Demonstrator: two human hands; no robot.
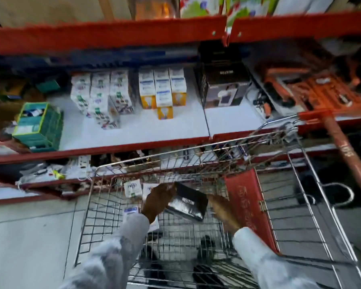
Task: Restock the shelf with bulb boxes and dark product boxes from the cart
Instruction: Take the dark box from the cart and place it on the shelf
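Observation:
A dark product box (188,202) with white lettering is tilted inside the wire cart (313,178). My left hand (157,201) grips its left end. My right hand (223,210) is at the box's right side; blur hides whether it touches. Small white bulb boxes (132,187) lie against the cart's far wall. On the white shelf (171,128) stand white-and-green bulb boxes (100,94), white-and-yellow bulb boxes (163,88) and stacked dark product boxes (223,84).
A green box (40,126) sits at the shelf's left end. Orange tool cases (321,94) fill the right bay. The cart's red child-seat flap (250,205) and red handle (346,155) are on the right. A red upper shelf beam (113,34) overhangs.

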